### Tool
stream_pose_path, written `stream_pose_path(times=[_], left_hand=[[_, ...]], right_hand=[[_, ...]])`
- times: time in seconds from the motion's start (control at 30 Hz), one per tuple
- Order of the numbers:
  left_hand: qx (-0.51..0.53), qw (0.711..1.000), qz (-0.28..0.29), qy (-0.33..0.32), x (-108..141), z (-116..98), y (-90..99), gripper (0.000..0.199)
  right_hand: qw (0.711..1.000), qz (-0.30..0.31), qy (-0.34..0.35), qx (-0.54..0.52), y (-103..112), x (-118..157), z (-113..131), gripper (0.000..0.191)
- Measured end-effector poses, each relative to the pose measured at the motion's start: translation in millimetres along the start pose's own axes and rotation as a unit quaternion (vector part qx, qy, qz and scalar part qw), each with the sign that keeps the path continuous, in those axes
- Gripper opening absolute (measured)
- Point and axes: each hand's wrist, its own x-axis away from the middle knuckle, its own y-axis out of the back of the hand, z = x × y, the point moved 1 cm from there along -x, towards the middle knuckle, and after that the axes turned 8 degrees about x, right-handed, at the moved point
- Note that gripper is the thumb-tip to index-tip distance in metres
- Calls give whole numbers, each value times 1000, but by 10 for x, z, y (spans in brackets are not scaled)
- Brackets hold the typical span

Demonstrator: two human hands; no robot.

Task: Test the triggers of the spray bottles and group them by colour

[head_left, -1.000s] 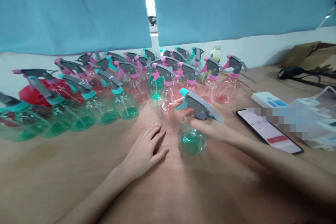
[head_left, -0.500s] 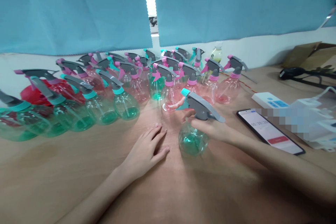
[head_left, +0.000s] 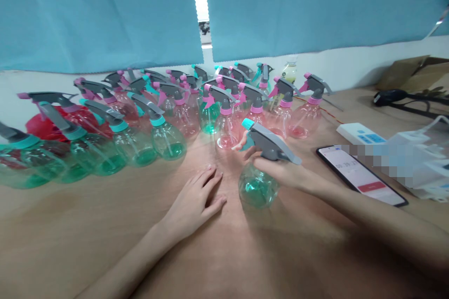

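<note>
My right hand (head_left: 277, 168) is wrapped round the neck of a green spray bottle (head_left: 258, 189), whose grey head and turquoise nozzle point up and to the left. A finger or two reach forward by the turquoise trigger. The bottle is upright, its base at or very near the table. Flat on the wooden table (head_left: 196, 261), with fingers spread and nothing in them, lies my left hand (head_left: 196, 201), a little left of the bottle. Just beyond my right hand stands a pink spray bottle (head_left: 227, 131).
Several green spray bottles (head_left: 140, 147) line the left, with pink ones (head_left: 185, 119) among and behind them. A phone (head_left: 361, 175) showing a timer lies to the right, beside a white power strip (head_left: 361, 133). Cables (head_left: 403, 100) and a cardboard box (head_left: 410, 72) are farther back.
The fingers of my right hand at the trigger have shifted slightly. The bottle and my left hand stay in place, while the phone's timer has advanced.
</note>
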Motion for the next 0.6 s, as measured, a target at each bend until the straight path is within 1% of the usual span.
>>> stream_pose_path(times=[0.1,0.27,0.37,0.47,0.6], left_hand=[[3,1000,1,0,-1,-3,3,50],[1,1000,5,3,0,5,-2,52],[-2,1000,6,3,1,14,-8,52],[-3,1000,4,1,3,19,-14,52],[-2,1000,3,0,4,14,-14,52]], right_hand=[[999,-20,-3,-37,-6,4,-20,17],[999,-25,-19,-17,-2,14,-64,15],[1000,-17,-9,-25,10,16,-60,15],[999,-3,-13,-36,20,15,-49,15],[999,-7,-12,-32,26,10,-44,19]])
